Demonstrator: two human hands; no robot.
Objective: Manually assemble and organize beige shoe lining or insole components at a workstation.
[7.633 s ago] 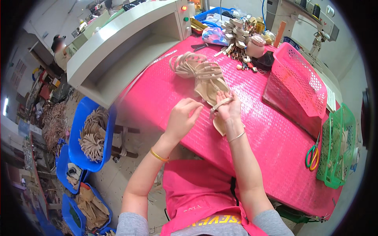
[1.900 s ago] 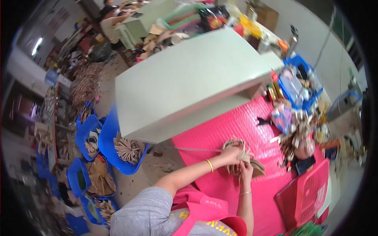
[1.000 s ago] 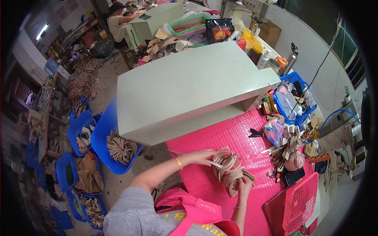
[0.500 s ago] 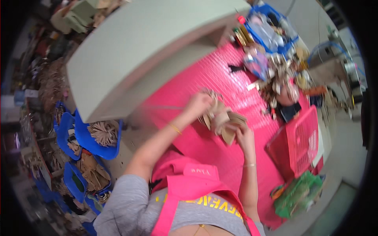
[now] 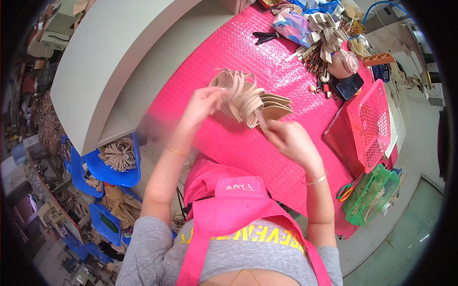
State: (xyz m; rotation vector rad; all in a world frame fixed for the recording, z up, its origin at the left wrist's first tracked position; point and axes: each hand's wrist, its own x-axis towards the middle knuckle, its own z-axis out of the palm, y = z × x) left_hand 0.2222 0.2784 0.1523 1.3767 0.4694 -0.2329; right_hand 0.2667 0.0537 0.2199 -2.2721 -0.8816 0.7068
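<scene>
A bundle of beige leather-like pieces, with thin looped straps at one end and flat stacked flaps at the other, is held over the pink table cover. A beige strip is wrapped round its middle. My left hand is closed on the looped straps at the bundle's left side. At the lower right, the fingers of my right hand pinch the bundle near the wrapped strip, just below the flaps. The exact grip of the right fingertips is partly hidden.
Pink quilted sheeting covers the table. A pale curved shelf stands at the left, with blue bins below. On the right are a pink basket, a green basket, a dark phone and heaped beige parts.
The view has shifted, and the bundle appears higher and further left. My right hand has moved from the flaps' outer end to beside the wrapped strip; my left hand stays on the straps.
</scene>
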